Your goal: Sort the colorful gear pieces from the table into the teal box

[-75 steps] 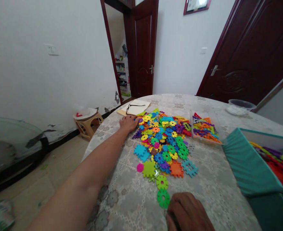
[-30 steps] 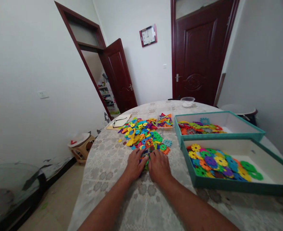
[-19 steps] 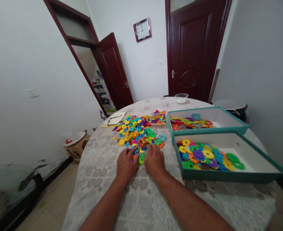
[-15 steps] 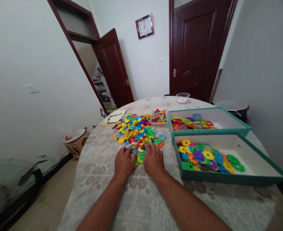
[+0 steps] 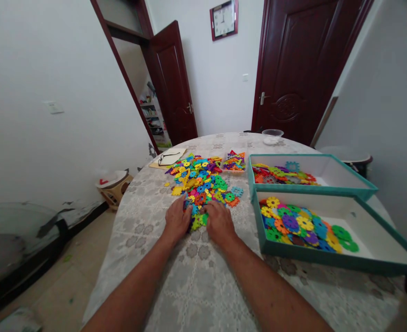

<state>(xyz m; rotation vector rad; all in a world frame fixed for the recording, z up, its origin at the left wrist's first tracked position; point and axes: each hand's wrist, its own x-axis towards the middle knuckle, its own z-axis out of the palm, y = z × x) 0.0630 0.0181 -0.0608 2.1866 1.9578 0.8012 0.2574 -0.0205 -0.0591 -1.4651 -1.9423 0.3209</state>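
While L hand & R hand curl by the toy bits mid-frame, can't tell if either holds any. Bits look light, stiff; prob. best pinched by the rim.

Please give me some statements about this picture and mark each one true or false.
1. The left hand and right hand are at the near end of the coloured pile. True.
2. The clock hangs on a door. False: it hangs on the wall.
3. The nearer teal box holds notched discs. True.
4. The glasses lie inside the nearer teal box. False: they lie on the paper.
5. The small tray stands between the coloured pile and the farther teal box. True.
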